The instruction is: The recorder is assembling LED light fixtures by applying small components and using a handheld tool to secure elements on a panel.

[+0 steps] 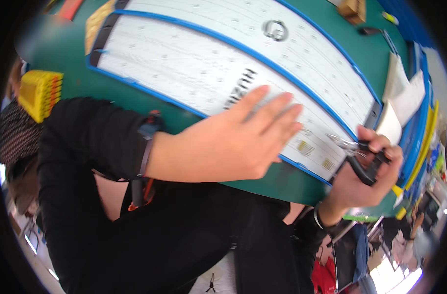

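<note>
Two long white panels with blue edging lie side by side, a near panel and a far panel, both printed with dark marks. My left hand is stretched out over the near panel, palm down with fingers spread; whether it presses on the surface I cannot tell. Close to that panel's right end, my right hand grips what look like pliers with black handles. Their metal jaws point left over the panel and are slightly blurred. A dark band and a thin bracelet circle my left wrist.
The panels rest on a green table. A yellow bin stands at the left. White pouches and blue edging border the right side, and a small cardboard box sits at the far right.
</note>
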Tool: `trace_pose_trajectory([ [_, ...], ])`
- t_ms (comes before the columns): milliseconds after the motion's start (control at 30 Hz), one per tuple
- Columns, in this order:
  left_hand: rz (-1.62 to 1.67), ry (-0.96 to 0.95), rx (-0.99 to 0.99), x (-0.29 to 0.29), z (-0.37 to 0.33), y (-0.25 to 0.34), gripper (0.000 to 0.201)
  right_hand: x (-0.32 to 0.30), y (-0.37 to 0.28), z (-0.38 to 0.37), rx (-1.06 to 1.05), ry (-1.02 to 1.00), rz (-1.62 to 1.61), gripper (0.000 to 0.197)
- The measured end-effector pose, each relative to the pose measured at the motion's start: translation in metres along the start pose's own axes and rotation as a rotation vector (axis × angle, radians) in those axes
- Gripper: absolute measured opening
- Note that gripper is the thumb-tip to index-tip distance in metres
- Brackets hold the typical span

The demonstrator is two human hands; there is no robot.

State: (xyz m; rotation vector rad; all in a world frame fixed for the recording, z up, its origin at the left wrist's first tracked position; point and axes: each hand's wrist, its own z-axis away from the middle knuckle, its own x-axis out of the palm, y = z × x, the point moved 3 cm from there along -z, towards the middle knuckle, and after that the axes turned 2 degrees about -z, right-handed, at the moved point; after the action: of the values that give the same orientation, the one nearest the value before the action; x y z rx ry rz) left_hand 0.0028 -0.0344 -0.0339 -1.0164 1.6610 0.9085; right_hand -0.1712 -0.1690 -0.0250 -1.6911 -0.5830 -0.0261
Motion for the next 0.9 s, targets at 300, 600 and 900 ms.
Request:
trace_pose_trajectory([
  [300, -0.081, -0.108, 0.013, 0.002, -0.002, 0.004, 0.061, 0.011, -0.001, 0.008, 0.001, -0.029, 0.154, 0.030],
  [600, -0.061, -0.193, -0.016, -0.008, -0.006, 0.000, 0.059, -0.004, 0.002, -0.007, -0.036, -0.220, -0.061, 0.038],
  [900, -0.059, -0.245, 0.033, -0.015, -0.012, 0.003, 0.061, -0.016, -0.001, -0.007, -0.032, -0.145, -0.114, 0.037],
])
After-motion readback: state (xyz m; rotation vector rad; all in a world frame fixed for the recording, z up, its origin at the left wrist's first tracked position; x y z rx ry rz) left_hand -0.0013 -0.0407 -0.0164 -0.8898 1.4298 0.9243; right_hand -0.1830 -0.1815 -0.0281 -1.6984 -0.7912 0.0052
